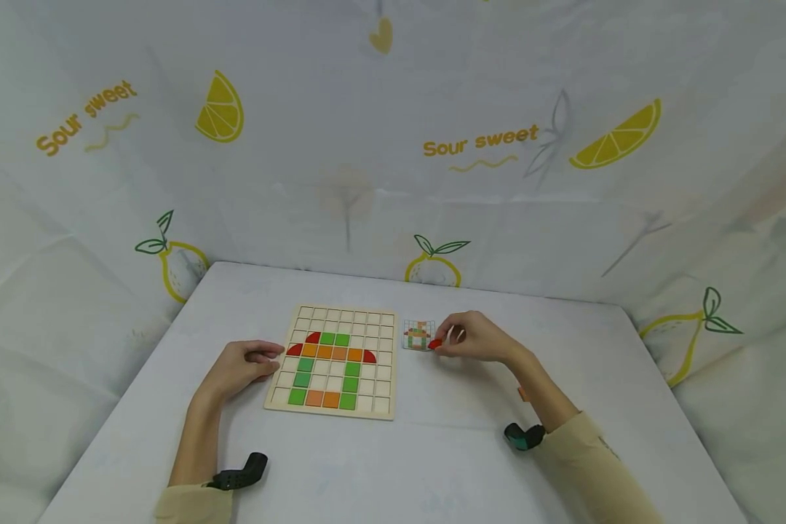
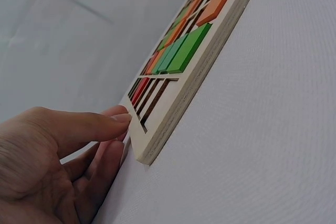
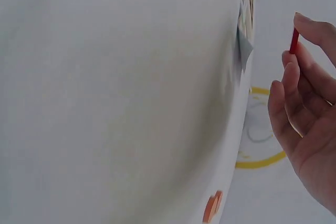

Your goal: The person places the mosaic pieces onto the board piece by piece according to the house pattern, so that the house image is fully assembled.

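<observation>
A pale wooden grid board point(image 1: 383, 413) lies flat on the table, with red, green and orange pieces set in several cells. The left hand point(image 1: 239, 367) rests at the board's left edge, its thumb point(image 2: 113, 124) and fingertips right by the rim. The right hand point(image 1: 474, 337) pinches a small red piece point(image 3: 294, 40) between thumb and fingers, raised beside a small pattern card point(image 1: 408, 335). In the head view this red piece point(image 1: 435, 343) overlaps the card's right edge. The card carries a printed grid with a coloured figure.
Loose orange pieces point(image 3: 212, 206) lie on the white table point(image 1: 445, 466), partly behind the right forearm in the head view. Behind the table hangs a white cloth point(image 1: 340, 145) with lemon prints. Each wrist wears a black device point(image 1: 239, 477).
</observation>
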{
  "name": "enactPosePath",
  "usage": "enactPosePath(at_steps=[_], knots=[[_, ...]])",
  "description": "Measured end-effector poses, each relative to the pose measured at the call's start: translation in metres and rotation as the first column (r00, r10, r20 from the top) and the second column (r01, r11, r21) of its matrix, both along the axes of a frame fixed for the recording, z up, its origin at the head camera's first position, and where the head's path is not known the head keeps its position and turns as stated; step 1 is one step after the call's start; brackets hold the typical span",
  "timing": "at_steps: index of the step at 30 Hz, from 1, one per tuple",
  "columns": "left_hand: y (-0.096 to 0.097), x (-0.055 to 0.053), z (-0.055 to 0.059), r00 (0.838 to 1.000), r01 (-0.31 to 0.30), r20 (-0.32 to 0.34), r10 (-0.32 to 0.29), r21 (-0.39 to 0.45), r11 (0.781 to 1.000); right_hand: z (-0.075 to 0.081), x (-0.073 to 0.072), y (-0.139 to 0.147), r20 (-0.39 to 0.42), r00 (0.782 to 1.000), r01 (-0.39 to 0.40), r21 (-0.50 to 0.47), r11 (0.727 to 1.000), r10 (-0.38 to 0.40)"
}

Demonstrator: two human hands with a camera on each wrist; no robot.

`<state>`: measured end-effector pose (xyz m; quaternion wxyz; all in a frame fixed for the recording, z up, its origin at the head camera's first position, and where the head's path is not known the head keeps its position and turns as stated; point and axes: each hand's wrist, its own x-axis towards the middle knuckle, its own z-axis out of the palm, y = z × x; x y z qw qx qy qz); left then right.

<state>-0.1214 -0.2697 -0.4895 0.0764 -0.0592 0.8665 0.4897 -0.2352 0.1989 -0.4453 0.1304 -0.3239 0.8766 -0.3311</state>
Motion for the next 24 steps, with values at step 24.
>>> enactPosePath(at_steps=[24], knots=[[-0.001,-0.001,-0.001,0.999,0.003,0.04,-0.003,-0.015,1.0,-0.022,-0.017,-0.147,-0.015,0.998,-0.065,0.037,0.997,0.066]])
